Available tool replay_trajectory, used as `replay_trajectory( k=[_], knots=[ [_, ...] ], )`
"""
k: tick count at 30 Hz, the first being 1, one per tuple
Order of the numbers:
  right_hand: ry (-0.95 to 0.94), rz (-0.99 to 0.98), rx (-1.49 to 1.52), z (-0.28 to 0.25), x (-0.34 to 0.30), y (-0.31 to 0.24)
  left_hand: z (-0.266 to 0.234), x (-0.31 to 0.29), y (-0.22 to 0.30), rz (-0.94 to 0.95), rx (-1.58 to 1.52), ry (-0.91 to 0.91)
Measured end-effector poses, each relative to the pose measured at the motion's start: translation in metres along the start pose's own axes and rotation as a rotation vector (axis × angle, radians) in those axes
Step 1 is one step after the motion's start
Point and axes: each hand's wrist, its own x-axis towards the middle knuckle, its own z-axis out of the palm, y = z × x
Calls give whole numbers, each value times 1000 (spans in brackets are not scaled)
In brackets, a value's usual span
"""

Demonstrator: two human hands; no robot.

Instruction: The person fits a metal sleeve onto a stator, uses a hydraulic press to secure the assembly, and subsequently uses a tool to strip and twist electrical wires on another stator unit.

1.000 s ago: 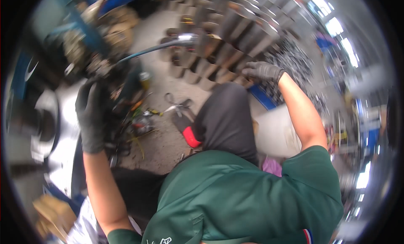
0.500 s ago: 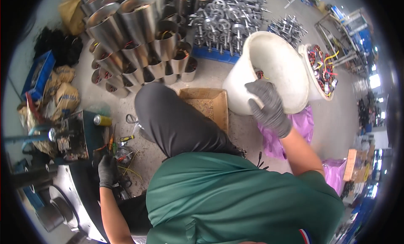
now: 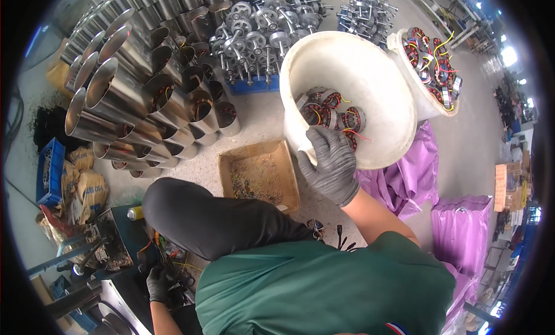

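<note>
A large white plastic tub (image 3: 384, 63) tilts toward me at the right of centre. My right hand (image 3: 332, 167), in a dark grey glove, grips its near rim, fingers over the edge and thumb on the outside. Several motor stators (image 3: 328, 108) with red windings and loose coloured wires lie at the bottom. Down at the lower left, my gloved left hand (image 3: 156, 284) rests beside a dark machine bench (image 3: 130, 234). Its fingers blend into the dark clutter there, so whether it holds anything is unclear.
Upright metal sleeves (image 3: 118, 92) crowd the far left. Rotors with shafts (image 3: 266, 31) are heaped over a blue crate (image 3: 251, 85). A cardboard box (image 3: 260, 184) with scraps sits before my knee. Beyond the tub stands another bucket of stators (image 3: 404, 43); purple bags (image 3: 462, 228) lie at right.
My view has swung right, and more of the tub's inside and its stators now shows. The right hand has closed on the tub's near rim. The left hand has drawn back a little.
</note>
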Motion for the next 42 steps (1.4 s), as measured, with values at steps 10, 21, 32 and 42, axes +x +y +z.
replay_trajectory(
  k=[10, 21, 32, 42],
  knots=[
    [-3, -165, -117, 8, 0, 15, -33, -16, 63, 295, 277, 102],
    [-222, -295, 279, 6, -57, -7, -46, 26, 7, 416, 360, 78],
    [-1165, 1106, 589, 260, -199, 100, -88, -9, 16, 486, 199, 73],
    [-1314, 545, 428, 320, -86, -47, -91, 78, -67, 466, 63, -157]
  ],
)
